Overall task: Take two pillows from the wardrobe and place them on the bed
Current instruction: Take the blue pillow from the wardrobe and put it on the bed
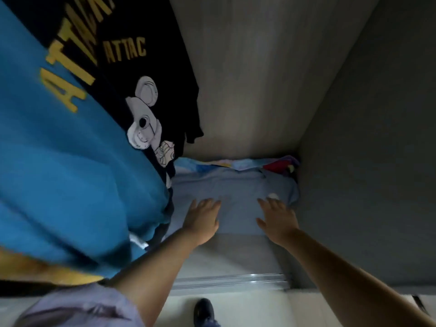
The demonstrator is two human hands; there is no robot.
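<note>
A pale blue pillow lies flat on the wardrobe floor, against the back wall. Behind it shows the edge of a second, patterned pillow with blue, yellow and red patches. My left hand hovers over the near left part of the blue pillow, fingers spread and holding nothing. My right hand reaches over the near right part, fingers apart, also holding nothing. Whether the hands touch the fabric I cannot tell. The bed is out of view.
Hanging clothes crowd the left: a blue shirt with yellow letters and a black shirt with a cartoon print. The wardrobe's grey side wall stands on the right. A sliding-door rail crosses the threshold. My shoe is on the pale floor.
</note>
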